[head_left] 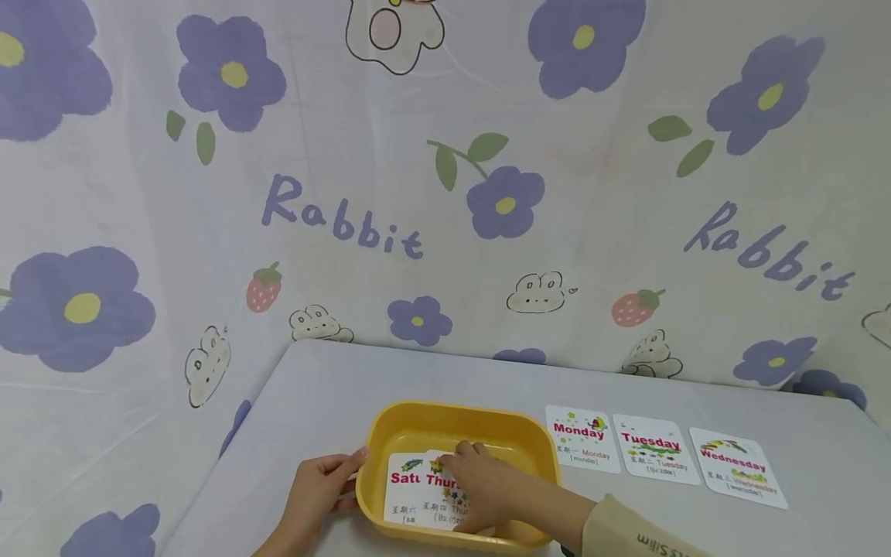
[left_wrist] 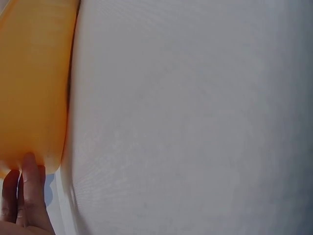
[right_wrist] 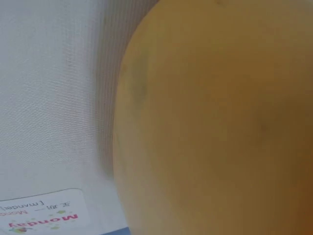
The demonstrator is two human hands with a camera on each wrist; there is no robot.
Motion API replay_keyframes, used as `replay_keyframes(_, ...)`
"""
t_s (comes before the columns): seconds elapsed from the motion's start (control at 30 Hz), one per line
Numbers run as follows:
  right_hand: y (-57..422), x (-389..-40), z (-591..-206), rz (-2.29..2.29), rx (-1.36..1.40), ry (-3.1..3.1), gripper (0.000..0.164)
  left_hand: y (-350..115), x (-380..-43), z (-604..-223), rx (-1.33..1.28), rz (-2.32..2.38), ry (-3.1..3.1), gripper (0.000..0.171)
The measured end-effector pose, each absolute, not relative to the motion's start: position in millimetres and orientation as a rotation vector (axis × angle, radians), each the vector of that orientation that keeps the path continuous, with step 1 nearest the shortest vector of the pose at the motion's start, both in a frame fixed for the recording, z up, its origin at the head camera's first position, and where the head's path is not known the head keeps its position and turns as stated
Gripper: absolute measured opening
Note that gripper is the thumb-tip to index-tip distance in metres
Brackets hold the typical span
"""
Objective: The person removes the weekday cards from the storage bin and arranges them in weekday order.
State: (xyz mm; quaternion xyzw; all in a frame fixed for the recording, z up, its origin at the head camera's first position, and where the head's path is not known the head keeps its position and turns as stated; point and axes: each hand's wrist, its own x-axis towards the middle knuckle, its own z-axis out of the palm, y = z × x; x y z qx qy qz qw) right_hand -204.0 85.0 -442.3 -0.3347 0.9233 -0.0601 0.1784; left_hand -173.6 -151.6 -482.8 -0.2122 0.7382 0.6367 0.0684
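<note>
A yellow plastic basin (head_left: 462, 414) stands on the table in the head view. My left hand (head_left: 316, 495) holds its left end, thumb at the rim and fingers against the outer wall; those fingers (left_wrist: 32, 191) also show in the left wrist view. My right hand (head_left: 487, 487) reaches into the basin and grips the Thursday card (head_left: 435, 499), fingers at its upper edge and thumb near the lower one. The hand covers the card's right part. Partly under it lies the Saturday card (head_left: 400, 510). In the right wrist view the basin's wall (right_wrist: 210, 122) hides the hand.
Right of the basin, a Monday card (head_left: 583, 439), a Tuesday card (head_left: 656, 450) and a Wednesday card (head_left: 739, 468) lie in a row on the white-covered table (head_left: 327, 387). Behind the table hangs a curtain (head_left: 445, 294) printed with flowers and rabbits.
</note>
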Motion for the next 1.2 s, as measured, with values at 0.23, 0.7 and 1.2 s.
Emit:
replay_keyframes(0.23, 86.9, -204.6, -442.3, -0.208, -0.983, 2.62, 0.082, -151.1, -174.4, -482.7, -0.647, 1.906, 2.238, 0.066)
replay_keyframes(0.7, 93.6, -209.3, -429.9, -0.266, -0.998, 2.669, 0.085, -151.1, -172.9, -482.4, -0.63, 1.933, 2.223, 0.064)
replay_keyframes(1.2, 110.2, -214.4, -403.1, -0.426, -0.974, 2.629, 0.081, -152.1, -172.8, -482.3, -0.644, 1.938, 2.196, 0.065)
